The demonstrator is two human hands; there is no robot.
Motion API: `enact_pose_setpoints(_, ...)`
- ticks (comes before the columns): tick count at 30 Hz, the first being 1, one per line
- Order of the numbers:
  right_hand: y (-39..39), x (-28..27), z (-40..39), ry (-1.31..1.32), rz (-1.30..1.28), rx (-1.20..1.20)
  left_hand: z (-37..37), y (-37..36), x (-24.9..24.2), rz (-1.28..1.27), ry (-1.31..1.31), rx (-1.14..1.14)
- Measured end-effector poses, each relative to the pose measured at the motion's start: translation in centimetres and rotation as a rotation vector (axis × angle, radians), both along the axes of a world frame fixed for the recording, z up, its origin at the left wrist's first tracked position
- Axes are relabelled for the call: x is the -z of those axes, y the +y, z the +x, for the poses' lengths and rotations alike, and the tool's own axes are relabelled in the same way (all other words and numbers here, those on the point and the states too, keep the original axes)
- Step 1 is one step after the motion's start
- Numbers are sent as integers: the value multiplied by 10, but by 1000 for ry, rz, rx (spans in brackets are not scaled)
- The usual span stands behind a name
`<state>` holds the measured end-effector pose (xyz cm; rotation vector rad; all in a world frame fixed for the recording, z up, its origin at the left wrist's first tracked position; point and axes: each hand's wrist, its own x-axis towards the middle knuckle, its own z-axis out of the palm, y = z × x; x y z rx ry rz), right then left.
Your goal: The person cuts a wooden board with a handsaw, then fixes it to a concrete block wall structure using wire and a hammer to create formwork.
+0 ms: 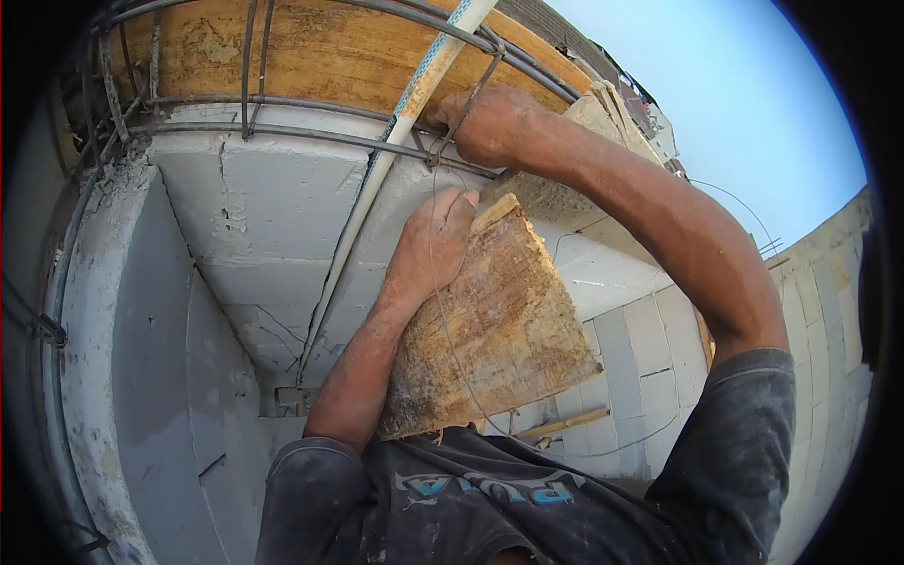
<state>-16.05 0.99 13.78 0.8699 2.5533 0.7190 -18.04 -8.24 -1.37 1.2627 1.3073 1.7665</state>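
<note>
My left hand (435, 237) is closed at the upper left edge of a rough, wedge-shaped wooden board (494, 320), its fingertips partly hidden. A thin wire runs down from the steel bars across this hand and the board. Higher up, my right hand (490, 125) is curled at the steel bars (311, 134), beside a bent tie bar. Its fingertips are out of sight, and what they grip cannot be made out. Just left of my right hand, a pale pipe with blue markings (400, 118) slants down across the bars.
Behind the upper bars lies a long wooden plank (311, 47). Grey block walls (282, 202) stand on the left, with more blockwork (640, 348) on the lower right. A concrete ledge (565, 202) is beneath my right forearm. A wood strip (565, 424) lies lower down.
</note>
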Motion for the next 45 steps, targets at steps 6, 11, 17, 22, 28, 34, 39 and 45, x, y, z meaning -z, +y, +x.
enact_pose_setpoints(6,5,-4,5,78,-94,-16,-6,-4,-4,65,146,-89)
enact_pose_setpoints(11,24,-1,11,130,-151,-74,-2,-3,-9,98,294,-177)
enact_pose_setpoints(17,15,-2,9,145,-139,-53,2,-3,-12,-98,288,-175)
enact_pose_setpoints(22,14,-3,11,134,-132,-38,5,-7,-14,-105,318,-183)
enact_pose_setpoints(28,21,-7,6,8,-199,-61,8,-3,-10,-107,350,-220)
enact_pose_setpoints(34,-3,-12,-1,-65,-126,80,8,-6,-15,-154,395,-206)
enact_pose_setpoints(39,23,-3,11,22,-163,-200,4,-9,-19,-166,378,-188)
enact_pose_setpoints(45,4,-14,0,-66,-186,34,6,-7,-11,-133,413,-241)
